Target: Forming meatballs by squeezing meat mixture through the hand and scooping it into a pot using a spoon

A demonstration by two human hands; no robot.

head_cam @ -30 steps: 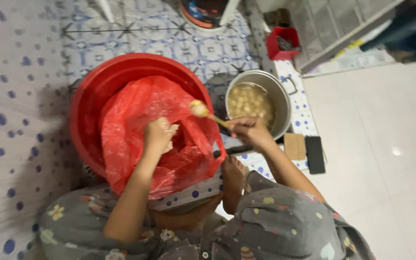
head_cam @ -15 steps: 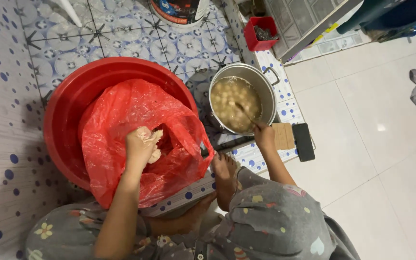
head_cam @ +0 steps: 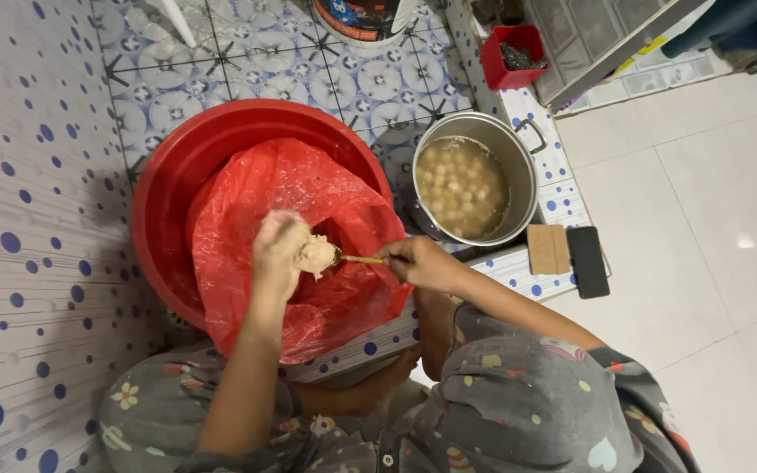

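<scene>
Left hand [head_cam: 278,250] is closed on one lump of pale paste [head_cam: 317,255] over the red plastic bag [head_cam: 308,184] lining one red basin [head_cam: 177,166]. Right hand [head_cam: 418,261] grips one spoon [head_cam: 359,258], tip touching the lump. One steel pot [head_cam: 523,166] of pale balls in broth sits just beside the basin; one phone [head_cam: 588,261] and one brown card [head_cam: 548,249] lie near it.

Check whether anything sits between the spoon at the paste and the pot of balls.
Nothing visible does. The spoon, held by the right hand, touches the paste in the left hand. Only the red bag's edge lies low before the pot.
</scene>
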